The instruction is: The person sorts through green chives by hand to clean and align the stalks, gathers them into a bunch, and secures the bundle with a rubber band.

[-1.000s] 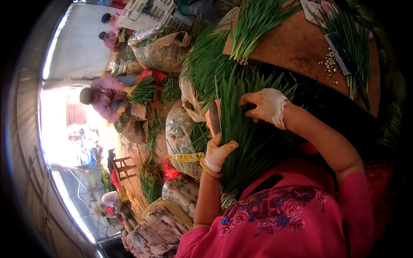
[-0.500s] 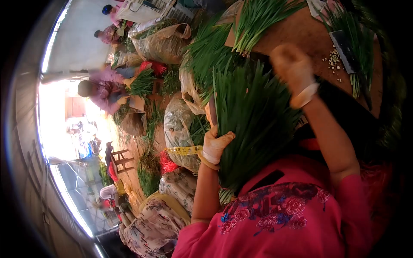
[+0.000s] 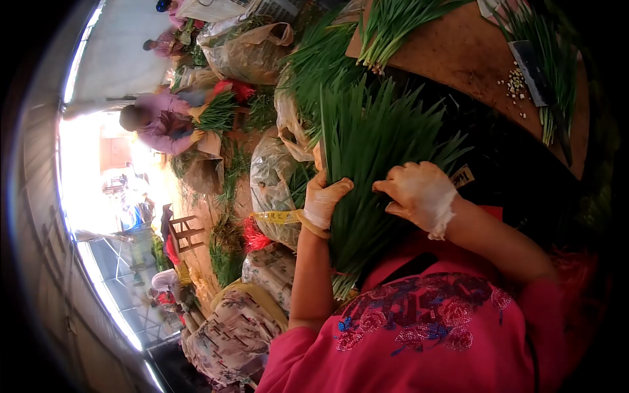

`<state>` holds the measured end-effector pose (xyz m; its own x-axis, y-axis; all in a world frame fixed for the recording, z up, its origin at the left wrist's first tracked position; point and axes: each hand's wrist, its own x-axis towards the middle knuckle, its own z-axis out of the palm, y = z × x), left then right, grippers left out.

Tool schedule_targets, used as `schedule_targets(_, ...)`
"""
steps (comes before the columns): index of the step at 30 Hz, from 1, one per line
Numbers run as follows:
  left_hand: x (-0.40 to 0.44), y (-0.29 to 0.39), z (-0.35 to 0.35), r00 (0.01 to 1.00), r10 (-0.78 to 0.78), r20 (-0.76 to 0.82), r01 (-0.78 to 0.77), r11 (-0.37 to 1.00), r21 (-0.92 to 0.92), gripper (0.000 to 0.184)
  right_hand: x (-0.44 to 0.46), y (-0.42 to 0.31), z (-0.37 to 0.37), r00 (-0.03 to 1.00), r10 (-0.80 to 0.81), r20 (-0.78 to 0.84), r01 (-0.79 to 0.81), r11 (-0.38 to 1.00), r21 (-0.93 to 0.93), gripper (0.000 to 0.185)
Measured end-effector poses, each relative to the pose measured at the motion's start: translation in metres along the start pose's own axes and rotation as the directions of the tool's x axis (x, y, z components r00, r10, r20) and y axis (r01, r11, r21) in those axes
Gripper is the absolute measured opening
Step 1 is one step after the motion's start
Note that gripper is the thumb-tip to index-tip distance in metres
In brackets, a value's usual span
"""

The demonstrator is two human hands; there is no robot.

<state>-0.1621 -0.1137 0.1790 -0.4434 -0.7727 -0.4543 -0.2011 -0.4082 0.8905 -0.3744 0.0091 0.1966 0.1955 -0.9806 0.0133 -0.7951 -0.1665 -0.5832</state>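
A large bunch of green chives [image 3: 373,150] rests across my lap, leaf tips pointing away and pale stem ends [image 3: 343,285] toward my body. My left hand [image 3: 327,198], in a thin glove, grips the bunch's left edge, thumb over the leaves. My right hand [image 3: 422,196], also gloved, is at the right side of the bunch with fingers curled and the index finger and thumb against the leaves. Whatever sits between those fingertips is too small to make out.
On the brown board [image 3: 452,46] are another chive bunch [image 3: 400,26], a wide-bladed knife [image 3: 528,72] beside more chives, and white cut bits [image 3: 514,82]. Filled plastic bags [image 3: 272,190] stand left. A person [image 3: 157,121] handles greens beyond, near a wooden stool [image 3: 187,234].
My right hand has come down from above the board to the right side of the chive bunch. The left hand keeps its grip and has barely moved.
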Motion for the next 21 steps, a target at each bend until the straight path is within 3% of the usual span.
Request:
schedule_targets(3, -0.005, 0.002, 0.003, 1.0, -0.006, 0.011, 0.007, 1.0, -0.02, 0.024, 0.012, 0.001, 0.016, 0.994, -0.094, 0.061, 0.088, 0.993, 0.084, 0.032)
schedule_targets(8, -0.012, 0.008, 0.008, 1.0, 0.002, 0.015, -0.002, 0.999, -0.033, 0.025, 0.014, -0.008, 0.025, 0.953, -0.252, 0.168, 0.255, 0.967, 0.006, 0.011)
schedule_targets(11, -0.008, 0.006, 0.007, 0.999, 0.007, 0.036, -0.005, 0.999, -0.044, 0.027, 0.005, -0.008, 0.031, 0.931, -0.281, -0.233, 0.351, 0.865, 0.359, 0.004)
schedule_targets(13, -0.003, 0.0, 0.003, 0.999, 0.022, 0.048, -0.018, 0.997, -0.074, 0.028, 0.001, -0.001, 0.021, 0.913, 0.096, -0.396, 0.275, 0.574, 0.772, 0.007)
schedule_targets(15, -0.008, 0.006, 0.008, 0.999, 0.027, -0.019, -0.028, 0.998, -0.049, 0.026, -0.006, 0.014, -0.026, 0.727, 0.639, -0.251, 0.237, 0.111, 0.965, 0.021)
schedule_targets(17, -0.008, 0.01, 0.01, 0.999, 0.028, -0.046, -0.03, 0.999, -0.045, 0.024, -0.04, 0.085, -0.035, 0.834, 0.479, -0.274, 0.164, 0.259, 0.952, 0.032)
schedule_targets(19, -0.012, 0.016, 0.001, 0.997, 0.02, -0.071, -0.025, 0.997, -0.07, 0.022, -0.062, 0.129, -0.01, 0.832, 0.541, -0.12, -0.134, 0.407, 0.904, 0.042)
schedule_targets(20, -0.005, 0.008, -0.017, 0.998, 0.046, -0.053, -0.045, 0.999, 0.024, 0.043, -0.067, 0.142, 0.003, 0.824, 0.562, 0.073, -0.358, 0.416, 0.836, 0.04)
schedule_targets(21, -0.005, 0.008, -0.019, 0.996, 0.084, -0.032, -0.084, 0.996, -0.001, 0.051, -0.067, 0.146, 0.025, 0.764, 0.604, 0.229, -0.469, 0.275, 0.839, 0.037)
